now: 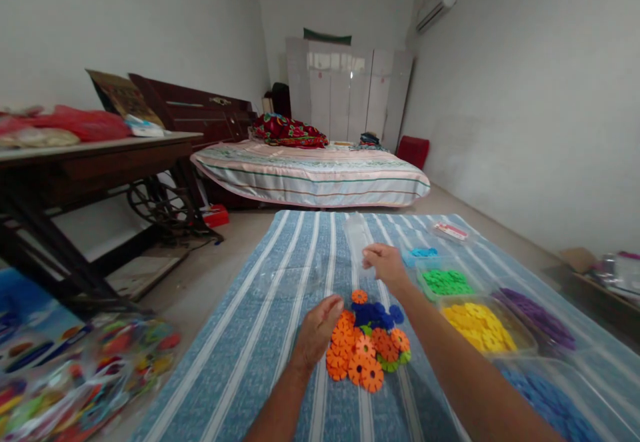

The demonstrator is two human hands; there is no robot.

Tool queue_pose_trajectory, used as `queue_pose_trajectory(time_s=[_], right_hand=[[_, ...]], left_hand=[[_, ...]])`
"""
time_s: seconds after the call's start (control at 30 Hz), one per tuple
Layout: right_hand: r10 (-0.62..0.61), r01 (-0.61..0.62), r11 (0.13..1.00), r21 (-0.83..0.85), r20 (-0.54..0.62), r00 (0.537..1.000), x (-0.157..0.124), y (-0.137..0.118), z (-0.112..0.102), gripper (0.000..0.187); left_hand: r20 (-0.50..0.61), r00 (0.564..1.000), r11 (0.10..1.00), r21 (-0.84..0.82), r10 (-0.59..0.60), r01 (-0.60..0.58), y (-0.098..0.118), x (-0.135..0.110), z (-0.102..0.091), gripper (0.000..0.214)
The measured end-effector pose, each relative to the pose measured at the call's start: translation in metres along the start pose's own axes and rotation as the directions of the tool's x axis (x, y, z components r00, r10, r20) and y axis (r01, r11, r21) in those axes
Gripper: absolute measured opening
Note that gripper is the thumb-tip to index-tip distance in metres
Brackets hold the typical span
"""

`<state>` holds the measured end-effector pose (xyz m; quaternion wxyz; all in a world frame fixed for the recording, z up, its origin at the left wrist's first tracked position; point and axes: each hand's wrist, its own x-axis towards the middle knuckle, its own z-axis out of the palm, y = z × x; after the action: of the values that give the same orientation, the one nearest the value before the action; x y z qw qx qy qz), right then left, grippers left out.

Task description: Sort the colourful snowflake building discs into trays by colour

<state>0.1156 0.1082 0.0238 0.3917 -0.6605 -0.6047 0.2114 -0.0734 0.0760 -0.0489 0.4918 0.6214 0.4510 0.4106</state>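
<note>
A pile of flower-shaped plastic discs lies on the striped cloth; it has orange discs [373, 374], dark blue discs [373, 315] and a few green ones [390, 365]. Along the pile's left side is my left hand [319, 330], its fingers drawn together near the orange discs. Whatever it may hold is hidden. Farther forward, beyond the blue discs, my right hand [387, 265] is raised with its fingers curled in a pinch. A clear plastic piece [356, 235] lies just behind those fingertips; I cannot tell whether they touch it.
On the right stand clear tubs of green discs [446, 282], yellow discs [477, 327], purple discs [537, 317] and blue discs [547, 402]. A clear container [290, 281] is at left on the cloth. Bags of colourful pieces [95, 375] lie left, below a sewing table [100, 152]. A bed [315, 179] stands ahead.
</note>
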Motion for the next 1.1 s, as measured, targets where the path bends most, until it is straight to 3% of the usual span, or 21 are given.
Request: queue_pose_trajectory(time_s=[0.13, 0.27, 0.37, 0.57, 0.67, 0.87, 1.1], right_hand=[[-0.004, 0.007, 0.964, -0.266, 0.013, 1.000, 0.027, -0.007, 0.027, 0.019], [-0.046, 0.070, 0.884, -0.462, 0.063, 0.997, 0.025, -0.012, 0.040, 0.031], [-0.006, 0.061, 0.796, -0.602, 0.094, 0.996, 0.018, -0.005, 0.022, 0.027], [0.191, -0.117, 0.580, -0.806, -0.005, 0.982, 0.002, 0.041, -0.051, 0.027], [0.241, -0.132, 0.521, -0.843, -0.003, 0.971, -0.009, 0.062, -0.073, 0.029], [0.279, -0.101, 0.495, -0.863, 0.048, 0.959, -0.033, 0.076, -0.069, 0.025], [0.237, -0.094, 0.525, -0.846, 0.039, 0.971, -0.043, 0.038, -0.059, 0.029]], left_hand=[[0.001, 0.999, 0.980, 0.192, 0.046, -0.045, 0.000, 0.000, 0.000, 0.046], [0.034, 0.997, 0.958, 0.275, 0.070, -0.077, -0.002, 0.002, -0.001, 0.047], [0.044, 0.996, 0.950, 0.298, 0.084, -0.093, -0.001, 0.003, -0.001, 0.047], [0.036, 0.998, 0.955, 0.290, 0.056, -0.064, 0.004, 0.003, 0.000, 0.045], [0.035, 0.998, 0.957, 0.283, 0.058, -0.065, 0.003, 0.003, 0.001, 0.044], [0.041, 0.998, 0.962, 0.266, 0.042, -0.052, 0.002, 0.004, 0.000, 0.044], [0.038, 0.999, 0.977, 0.215, -0.011, 0.002, 0.005, 0.004, 0.000, 0.043]])
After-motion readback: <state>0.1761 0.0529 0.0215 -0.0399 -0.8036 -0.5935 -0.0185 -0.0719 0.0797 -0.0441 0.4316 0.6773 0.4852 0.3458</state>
